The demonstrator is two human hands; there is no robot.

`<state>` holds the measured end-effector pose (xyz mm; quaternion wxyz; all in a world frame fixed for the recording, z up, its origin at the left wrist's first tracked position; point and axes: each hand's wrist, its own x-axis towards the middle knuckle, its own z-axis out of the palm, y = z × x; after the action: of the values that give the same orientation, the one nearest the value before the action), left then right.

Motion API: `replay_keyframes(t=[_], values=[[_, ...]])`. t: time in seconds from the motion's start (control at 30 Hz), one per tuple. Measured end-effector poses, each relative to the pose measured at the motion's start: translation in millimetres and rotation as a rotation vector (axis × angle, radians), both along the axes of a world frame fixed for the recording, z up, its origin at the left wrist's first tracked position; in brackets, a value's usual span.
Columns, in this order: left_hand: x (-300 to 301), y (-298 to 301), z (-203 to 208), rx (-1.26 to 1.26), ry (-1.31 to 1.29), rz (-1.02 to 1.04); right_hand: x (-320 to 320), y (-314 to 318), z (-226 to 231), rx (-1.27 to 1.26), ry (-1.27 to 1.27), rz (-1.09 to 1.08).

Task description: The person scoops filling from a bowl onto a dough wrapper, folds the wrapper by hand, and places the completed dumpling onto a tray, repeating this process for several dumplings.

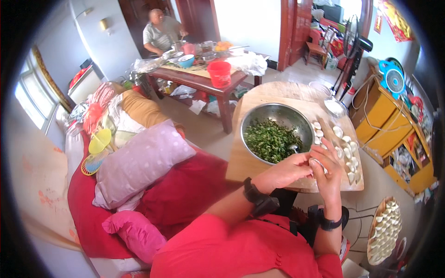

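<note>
My left hand and my right hand meet at the front edge of the wooden board. Pinched between their fingers is a pale dumpling, mostly covered by the fingers. Just beyond them stands a wide steel bowl of chopped green filling. A spoon leans in the filling on the bowl's right side. Several small pieces of white dough lie floured on the board, right of the bowl and of my right hand.
At the lower right sits a round tray covered with rows of dumplings. A small white bowl stands at the board's far right. Left are a red-covered couch and a pillow. A person sits behind a cluttered table.
</note>
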<state>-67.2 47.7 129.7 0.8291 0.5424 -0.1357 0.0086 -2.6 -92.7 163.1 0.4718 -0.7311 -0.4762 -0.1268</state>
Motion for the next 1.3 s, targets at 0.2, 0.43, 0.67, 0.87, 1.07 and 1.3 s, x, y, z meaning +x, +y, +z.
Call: replay_keyframes(t=[0.2, 0.43, 0.67, 0.87, 1.07, 1.3], values=[[-6, 2, 6, 0.064, 0.026, -0.022, -4, 0, 0, 0.004, 0.078, -0.002], [2, 5, -7, -0.009, -0.021, -0.055, -5, 3, 2, 0.045, 0.068, -0.005], [-7, 5, 13, 0.115, -0.064, 0.007, -7, 4, 6, -0.002, 0.027, -0.011], [-5, 4, 7, 0.119, -0.041, -0.01, -4, 1, 2, 0.009, 0.049, 0.012], [-5, -1, 0, 0.058, -0.008, 0.067, -12, 7, 0, 0.114, 0.054, -0.099], [-4, -9, 1, 0.066, -0.031, 0.101, -2, -4, -11, 0.072, 0.049, -0.028]])
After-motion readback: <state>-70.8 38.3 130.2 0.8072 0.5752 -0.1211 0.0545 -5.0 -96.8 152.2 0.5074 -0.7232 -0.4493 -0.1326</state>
